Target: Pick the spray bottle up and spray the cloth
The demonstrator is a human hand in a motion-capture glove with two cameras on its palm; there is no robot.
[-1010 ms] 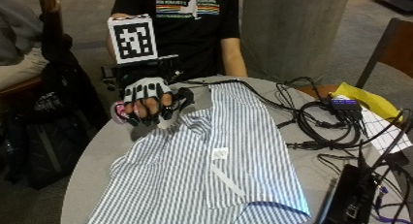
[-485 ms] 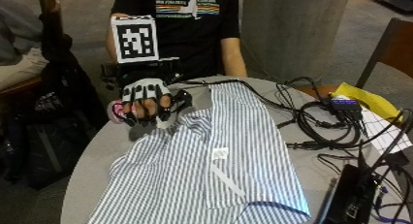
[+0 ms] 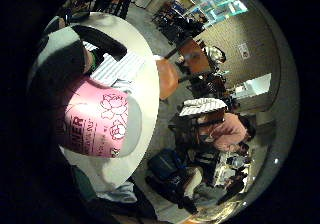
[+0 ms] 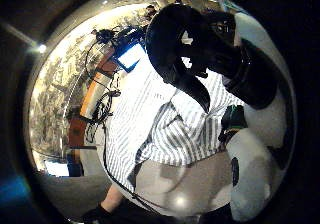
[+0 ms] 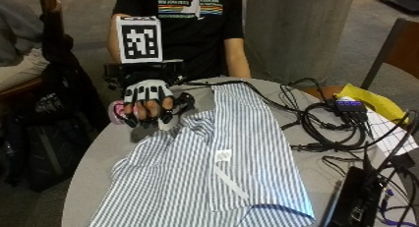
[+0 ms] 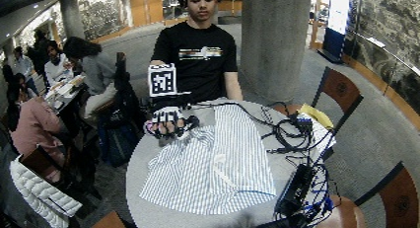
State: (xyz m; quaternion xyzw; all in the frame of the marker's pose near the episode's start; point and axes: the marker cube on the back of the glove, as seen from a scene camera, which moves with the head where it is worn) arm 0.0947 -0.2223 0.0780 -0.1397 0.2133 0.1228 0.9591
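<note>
In the outside view my gloved right hand (image 5: 149, 101) grips a pink spray bottle (image 5: 118, 113) just above the round grey table (image 5: 108, 156), near its back left edge. The bottle's black trigger head (image 5: 184, 101) points toward the collar of a blue-and-white striped shirt (image 5: 216, 173) that lies spread flat across the table. My fingers curl around the bottle's neck. The little finger side palm view is filled by the pink label (image 3: 95, 124). In the thumb side palm view the black spray head (image 4: 185, 44) hangs over the striped shirt (image 4: 175, 119).
A tangle of black cables (image 5: 320, 124) covers the table's right side, beside a yellow cloth (image 5: 370, 101) and a dark device (image 5: 350, 200) at the front right edge. A chair with a dark bag (image 5: 55, 104) stands left of the table.
</note>
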